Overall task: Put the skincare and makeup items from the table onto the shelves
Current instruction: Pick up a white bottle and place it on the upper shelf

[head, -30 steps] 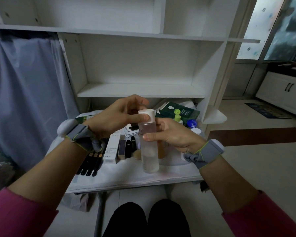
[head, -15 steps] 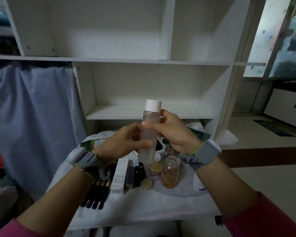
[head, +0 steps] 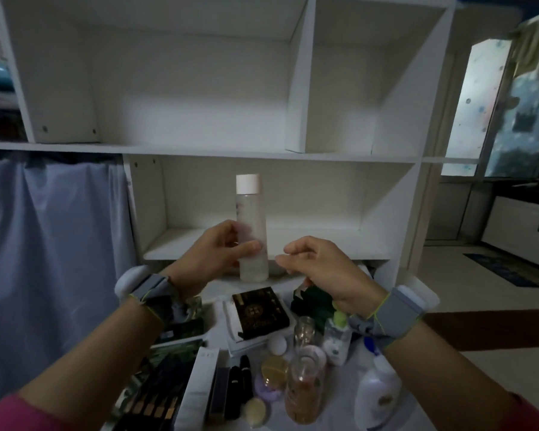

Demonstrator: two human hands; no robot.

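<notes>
A tall frosted clear bottle [head: 252,225] with a white cap stands upright in the air in front of the lower shelf [head: 321,248] of the white shelving unit. My left hand [head: 213,255] grips its lower half. My right hand [head: 319,269] hovers just right of the bottle, fingers apart, touching nothing. On the table [head: 343,409] below lie several cosmetics: a black and gold box [head: 259,311], an amber glass bottle [head: 304,387], a white box [head: 199,390], dark lipstick tubes [head: 238,384] and a white lotion bottle [head: 377,396].
The upper shelf compartments [head: 181,98] show nothing in them, split by a vertical divider [head: 299,88]. A blue-grey curtain [head: 50,259] hangs at the left. White cabinets [head: 520,231] and a floor mat stand at the far right.
The bottle rose toward the lower shelf. My right hand let go of it and pulled slightly right; my left hand alone holds it now. The view tilted upward.
</notes>
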